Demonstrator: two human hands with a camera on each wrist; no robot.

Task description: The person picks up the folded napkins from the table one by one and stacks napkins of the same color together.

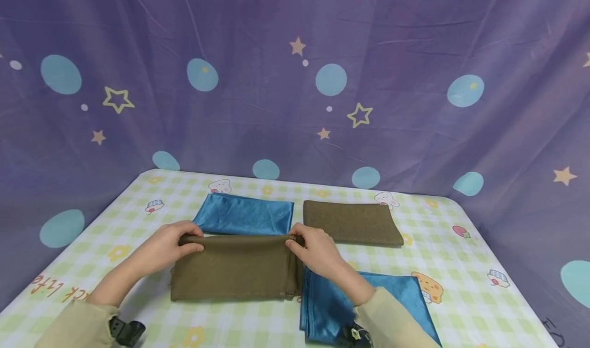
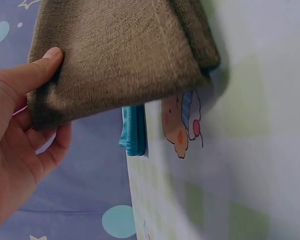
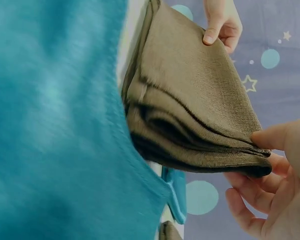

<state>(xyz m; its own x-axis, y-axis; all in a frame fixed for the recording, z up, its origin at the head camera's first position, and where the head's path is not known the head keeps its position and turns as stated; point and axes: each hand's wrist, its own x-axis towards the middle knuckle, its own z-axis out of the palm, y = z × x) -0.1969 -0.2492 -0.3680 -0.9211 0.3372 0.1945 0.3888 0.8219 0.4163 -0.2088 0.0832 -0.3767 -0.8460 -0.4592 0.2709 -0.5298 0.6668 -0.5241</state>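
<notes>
A folded brown cloth (image 1: pixel 235 268) is held up at its far edge between both hands, its near side hanging toward the table. My left hand (image 1: pixel 172 243) pinches the far left corner, thumb on top and fingers beneath, as the left wrist view shows. At the far right corner my right hand (image 1: pixel 315 248) pinches the layers the same way. Several stacked folds of the brown cloth (image 3: pixel 190 100) show along its right side in the right wrist view. Close under the right forearm lies a folded blue satin cloth (image 1: pixel 387 291).
Behind the held cloth lies another folded blue cloth (image 1: pixel 249 215). To its right is a second folded brown cloth (image 1: pixel 352 222). A green-checked tablecloth (image 1: pixel 465 266) covers the table, and a purple curtain (image 1: pixel 276 107) with stars and dots hangs behind it.
</notes>
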